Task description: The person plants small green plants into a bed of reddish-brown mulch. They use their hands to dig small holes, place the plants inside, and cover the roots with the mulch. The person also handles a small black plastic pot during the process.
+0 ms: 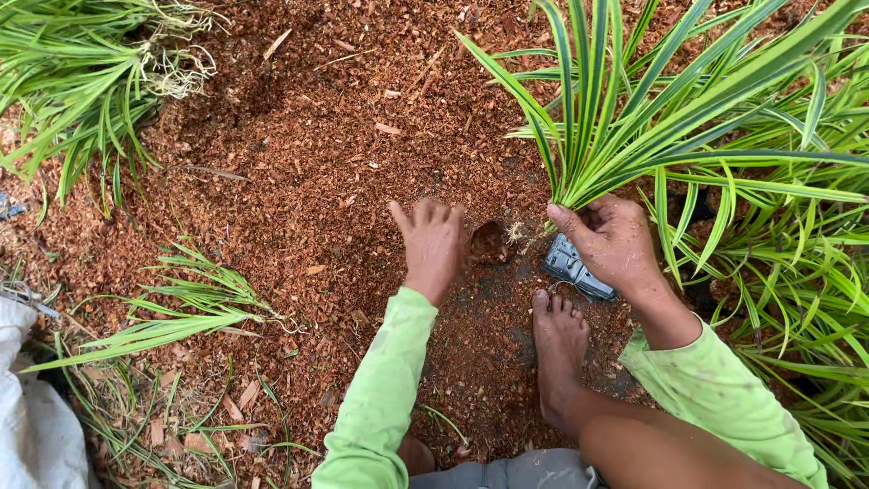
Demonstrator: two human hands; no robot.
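The right hand (614,246) is clamped on a green-and-yellow striped plant (634,118) over a small black plastic pot (572,269), while the left hand (431,243), fingers spread, presses reddish-brown coconut husk mulch (317,154), seemingly mid-potting.

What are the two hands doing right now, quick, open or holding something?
Left hand: open, palm down on the reddish-brown mulch.
Right hand: closed around the base of a striped green plant.
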